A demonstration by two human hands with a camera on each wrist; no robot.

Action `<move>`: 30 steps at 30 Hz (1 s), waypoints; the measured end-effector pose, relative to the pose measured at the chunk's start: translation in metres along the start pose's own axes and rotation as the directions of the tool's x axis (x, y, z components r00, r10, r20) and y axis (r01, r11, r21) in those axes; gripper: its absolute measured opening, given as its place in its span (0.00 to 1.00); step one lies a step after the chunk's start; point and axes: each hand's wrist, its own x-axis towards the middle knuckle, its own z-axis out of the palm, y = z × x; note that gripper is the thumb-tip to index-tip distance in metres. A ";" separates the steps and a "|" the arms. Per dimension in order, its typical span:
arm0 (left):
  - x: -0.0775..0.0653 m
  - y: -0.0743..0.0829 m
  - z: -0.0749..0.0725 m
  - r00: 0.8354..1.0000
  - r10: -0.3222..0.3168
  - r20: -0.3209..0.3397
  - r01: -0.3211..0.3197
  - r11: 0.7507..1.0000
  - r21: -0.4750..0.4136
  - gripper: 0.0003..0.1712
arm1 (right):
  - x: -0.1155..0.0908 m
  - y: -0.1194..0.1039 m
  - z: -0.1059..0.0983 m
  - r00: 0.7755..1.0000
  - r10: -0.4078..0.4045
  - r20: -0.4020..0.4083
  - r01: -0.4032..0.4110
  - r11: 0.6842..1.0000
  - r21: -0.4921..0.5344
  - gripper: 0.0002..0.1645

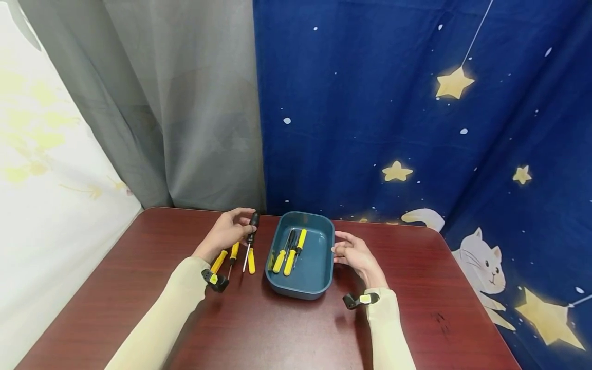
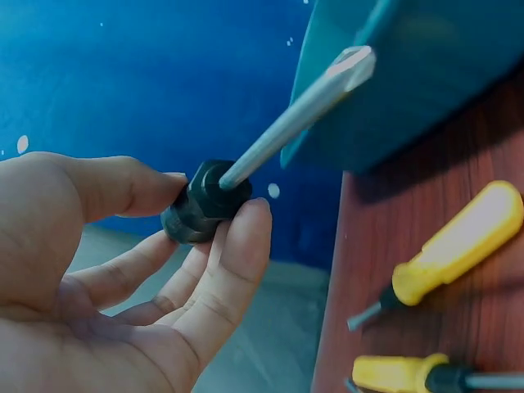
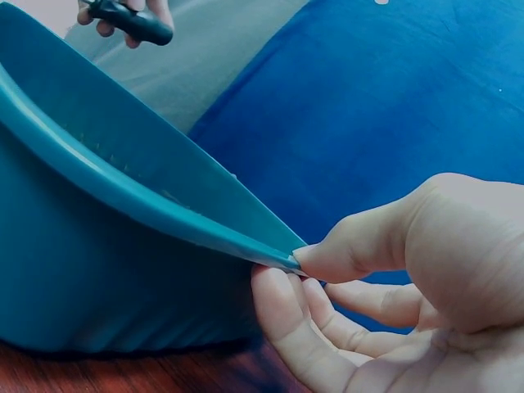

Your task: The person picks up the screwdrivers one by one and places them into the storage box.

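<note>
My left hand (image 1: 227,231) holds a screwdriver (image 1: 254,221) by its black handle, with the bare metal shaft slanting down over the table. The left wrist view shows thumb and fingertips round the black handle (image 2: 209,201) and the tip pointing away from the palm. A blue plastic bin (image 1: 299,294) stands to the right of that hand, with several screwdrivers (image 1: 290,262) lying along its left side. At the bin's right side is my right hand (image 1: 355,254); in the right wrist view its thumb and fingers pinch the rim (image 3: 221,237).
Loose yellow-handled screwdrivers (image 1: 252,261) lie on the reddish-brown table (image 1: 259,329) left of the bin, below my left hand. Close behind the table's far edge hang a grey curtain (image 1: 213,128) and a blue starry curtain (image 1: 351,128).
</note>
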 end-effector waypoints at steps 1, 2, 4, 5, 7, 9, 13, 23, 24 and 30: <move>0.000 0.002 0.003 1.000 0.003 0.005 -0.003 1.000 -0.005 0.30 | 0.000 0.000 0.000 1.000 0.002 0.000 -0.002 1.000 0.003 0.38; 0.000 0.005 0.006 1.000 0.004 0.010 -0.004 1.000 -0.007 0.31 | -0.001 0.000 0.000 1.000 0.004 -0.001 -0.004 1.000 0.003 0.38; 0.000 0.008 0.011 1.000 0.006 0.016 -0.006 1.000 -0.010 0.31 | -0.001 0.000 0.000 1.000 0.004 0.001 -0.004 1.000 -0.001 0.38; 0.000 0.010 0.014 1.000 0.002 0.018 -0.002 1.000 -0.016 0.31 | -0.001 -0.001 0.000 1.000 0.003 0.003 -0.003 1.000 -0.001 0.38; 0.001 0.013 0.020 1.000 0.005 0.018 -0.005 1.000 -0.016 0.30 | -0.001 -0.001 0.000 1.000 0.001 0.002 -0.001 1.000 0.001 0.38; 0.001 0.015 0.026 1.000 0.011 0.022 -0.010 1.000 -0.019 0.30 | -0.002 -0.001 0.000 1.000 -0.003 0.008 0.003 1.000 0.001 0.38; 0.002 0.020 0.036 0.999 0.038 0.038 -0.037 0.999 -0.030 0.30 | -0.002 -0.002 0.001 1.000 -0.001 0.009 0.001 1.000 0.003 0.38; 0.010 0.029 0.059 0.998 0.030 0.054 -0.029 0.999 -0.032 0.30 | -0.002 -0.001 0.001 1.000 0.003 0.000 -0.003 1.000 -0.003 0.38; 0.011 0.030 0.061 0.998 0.032 0.055 -0.030 0.999 -0.031 0.30 | -0.002 -0.001 0.001 1.000 0.003 0.001 -0.003 1.000 -0.005 0.38; 0.016 0.033 0.070 0.997 0.037 0.071 -0.035 0.999 -0.038 0.29 | -0.001 0.000 0.001 1.000 0.000 0.001 0.000 1.000 -0.005 0.37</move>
